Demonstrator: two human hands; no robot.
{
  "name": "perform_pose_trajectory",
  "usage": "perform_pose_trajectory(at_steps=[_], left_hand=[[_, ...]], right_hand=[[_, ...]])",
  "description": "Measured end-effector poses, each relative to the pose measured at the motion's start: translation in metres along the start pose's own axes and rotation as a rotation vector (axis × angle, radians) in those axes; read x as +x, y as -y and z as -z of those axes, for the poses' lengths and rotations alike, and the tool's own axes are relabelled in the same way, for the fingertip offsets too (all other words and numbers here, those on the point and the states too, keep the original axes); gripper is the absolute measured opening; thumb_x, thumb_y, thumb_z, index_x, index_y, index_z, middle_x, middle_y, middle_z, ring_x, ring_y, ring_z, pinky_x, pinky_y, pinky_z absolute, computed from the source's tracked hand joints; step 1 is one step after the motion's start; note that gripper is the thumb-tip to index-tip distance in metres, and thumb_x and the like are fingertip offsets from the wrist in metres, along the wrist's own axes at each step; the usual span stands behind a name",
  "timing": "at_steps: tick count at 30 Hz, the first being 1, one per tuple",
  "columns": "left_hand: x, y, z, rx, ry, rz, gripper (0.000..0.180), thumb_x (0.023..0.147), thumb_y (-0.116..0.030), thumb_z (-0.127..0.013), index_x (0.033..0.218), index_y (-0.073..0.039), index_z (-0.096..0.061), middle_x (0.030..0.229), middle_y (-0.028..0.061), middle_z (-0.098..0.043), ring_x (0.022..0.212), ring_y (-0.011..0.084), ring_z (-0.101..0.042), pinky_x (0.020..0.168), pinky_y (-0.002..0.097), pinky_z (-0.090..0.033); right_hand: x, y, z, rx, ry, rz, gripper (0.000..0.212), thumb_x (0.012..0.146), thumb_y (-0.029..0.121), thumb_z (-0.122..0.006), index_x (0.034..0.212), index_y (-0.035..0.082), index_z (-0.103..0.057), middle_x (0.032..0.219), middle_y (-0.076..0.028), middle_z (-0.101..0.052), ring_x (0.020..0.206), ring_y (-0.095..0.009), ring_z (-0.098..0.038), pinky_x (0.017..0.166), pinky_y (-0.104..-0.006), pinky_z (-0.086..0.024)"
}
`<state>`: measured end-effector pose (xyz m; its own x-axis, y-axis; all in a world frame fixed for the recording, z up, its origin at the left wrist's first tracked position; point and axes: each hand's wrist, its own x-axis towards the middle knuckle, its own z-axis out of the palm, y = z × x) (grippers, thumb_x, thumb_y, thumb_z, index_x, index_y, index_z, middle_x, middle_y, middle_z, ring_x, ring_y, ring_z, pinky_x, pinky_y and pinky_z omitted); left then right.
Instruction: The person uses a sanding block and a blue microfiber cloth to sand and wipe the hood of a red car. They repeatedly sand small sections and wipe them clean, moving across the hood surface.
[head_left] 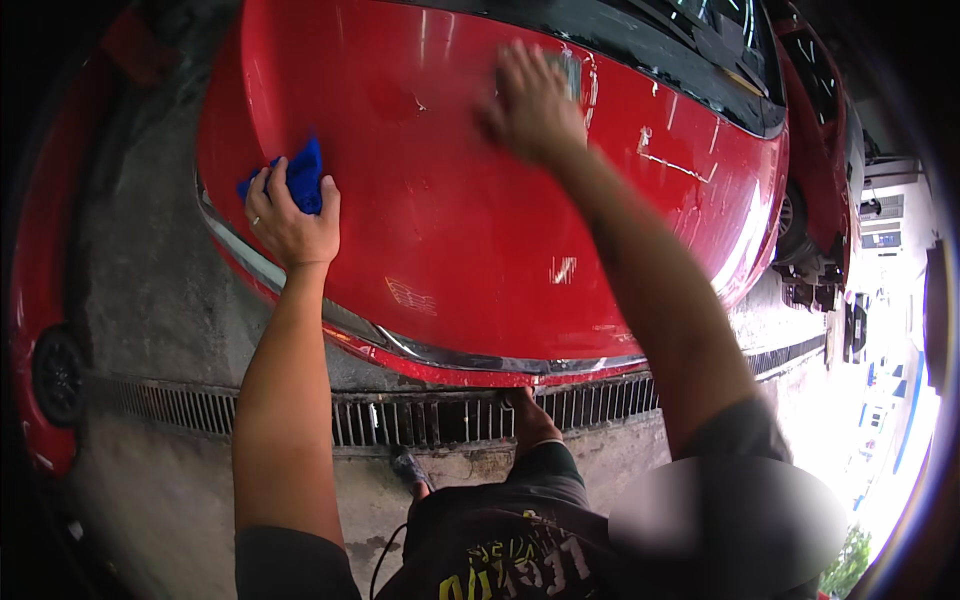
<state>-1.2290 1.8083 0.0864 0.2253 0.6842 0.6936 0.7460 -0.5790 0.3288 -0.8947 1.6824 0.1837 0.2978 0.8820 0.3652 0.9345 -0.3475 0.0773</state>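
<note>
The left hand (290,222) is gripping a blue cloth (300,178) on the wet red car hood (450,230) while the right hand (530,105) is lying flat and empty higher up, so leaning forward may be making it slip.

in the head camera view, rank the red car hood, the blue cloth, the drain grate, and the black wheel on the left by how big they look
1. red car hood
2. drain grate, a long strip
3. black wheel
4. blue cloth, partly hidden in the left hand

Wheel and cloth look close; fisheye makes that unsure.
</note>
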Motion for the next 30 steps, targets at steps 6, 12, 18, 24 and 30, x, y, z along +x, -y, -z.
perform_pose_trajectory(at_steps=[6,12,18,24,30], left_hand=[[0.002,-0.001,0.000,0.001,-0.001,0.015,0.070,0.093,-0.051,-0.081,0.149,-0.015,-0.063,0.151,0.0180,-0.056,0.144,0.0429,-0.052,0.114,0.0647,-0.049],[0.010,-0.006,-0.006,-0.026,-0.053,-0.002,0.069,0.094,-0.052,-0.081,0.149,-0.014,-0.063,0.150,0.0179,-0.058,0.140,0.0430,-0.056,0.113,0.0639,-0.049],[0.004,0.005,0.003,-0.001,-0.050,-0.009,0.067,0.095,-0.050,-0.080,0.149,-0.014,-0.064,0.151,0.0181,-0.058,0.143,0.0440,-0.054,0.115,0.0634,-0.048],[0.004,-0.014,-0.002,-0.038,-0.027,0.002,0.070,0.091,-0.051,-0.082,0.149,-0.016,-0.063,0.151,0.0194,-0.057,0.144,0.0452,-0.052,0.116,0.0656,-0.047],[0.007,0.005,0.002,0.012,-0.003,0.046,0.070,0.093,-0.054,-0.080,0.150,-0.017,-0.063,0.154,0.0173,-0.055,0.146,0.0443,-0.051,0.118,0.0645,-0.045]], right_hand=[[-0.045,0.025,-0.015,0.102,-0.114,0.002,0.098,0.112,0.076,-0.037,0.172,-0.002,-0.037,0.183,-0.023,-0.031,0.171,-0.039,-0.025,0.138,-0.0570,-0.023],[-0.382,0.082,0.009,0.022,0.387,-0.018,0.100,0.105,0.068,-0.059,0.174,-0.001,-0.035,0.182,-0.026,-0.030,0.172,-0.044,-0.021,0.138,-0.0631,-0.016],[-0.175,0.047,0.024,0.006,0.172,0.041,0.102,0.108,0.075,-0.048,0.177,0.003,-0.027,0.186,-0.020,-0.025,0.173,-0.038,-0.017,0.141,-0.0542,-0.016],[0.037,-0.010,0.015,0.050,-0.005,-0.040,0.110,0.105,0.085,-0.041,0.176,0.002,-0.030,0.186,-0.019,-0.025,0.174,-0.034,-0.018,0.140,-0.0503,-0.017],[-0.260,0.100,0.027,0.076,0.230,-0.001,0.108,0.106,0.078,-0.049,0.176,-0.002,-0.029,0.184,-0.026,-0.026,0.172,-0.044,-0.021,0.138,-0.0616,-0.018]])
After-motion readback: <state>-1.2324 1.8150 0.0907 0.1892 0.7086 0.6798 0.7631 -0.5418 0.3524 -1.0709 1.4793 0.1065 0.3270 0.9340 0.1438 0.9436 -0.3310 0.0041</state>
